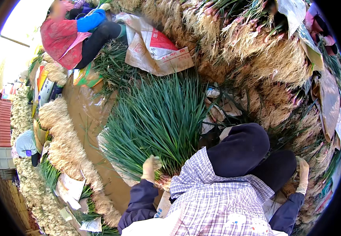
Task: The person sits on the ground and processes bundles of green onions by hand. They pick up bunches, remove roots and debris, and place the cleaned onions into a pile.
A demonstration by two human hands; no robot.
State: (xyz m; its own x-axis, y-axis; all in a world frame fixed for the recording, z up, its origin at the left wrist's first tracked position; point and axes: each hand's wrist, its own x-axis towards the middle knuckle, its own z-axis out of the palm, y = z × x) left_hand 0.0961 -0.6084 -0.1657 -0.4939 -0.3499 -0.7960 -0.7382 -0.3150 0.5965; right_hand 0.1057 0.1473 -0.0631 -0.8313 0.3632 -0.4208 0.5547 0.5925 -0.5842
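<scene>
A broad pile of green onions (158, 115) lies before me, leaves fanned away and pale roots gathered near my lap. My left hand (151, 167), in a cream work glove, is at the near left edge of this pile, by the stem bases. Its fingers are bent, and whether they grip any stems is unclear. Beyond my right knee, my right hand (302, 174), gloved too, is beside stacked onions with straw-coloured roots (310, 141). My leg partly hides its fingers, so I cannot see what they hold.
A co-worker in a red top (59, 41) sits at upper left, beside a printed woven sack (158, 50). High stacks of rooted onions (253, 56) line the right. Muddy wet ground (84, 118) runs leftward to another root-edged row (67, 147). A second person (25, 144) is farther left.
</scene>
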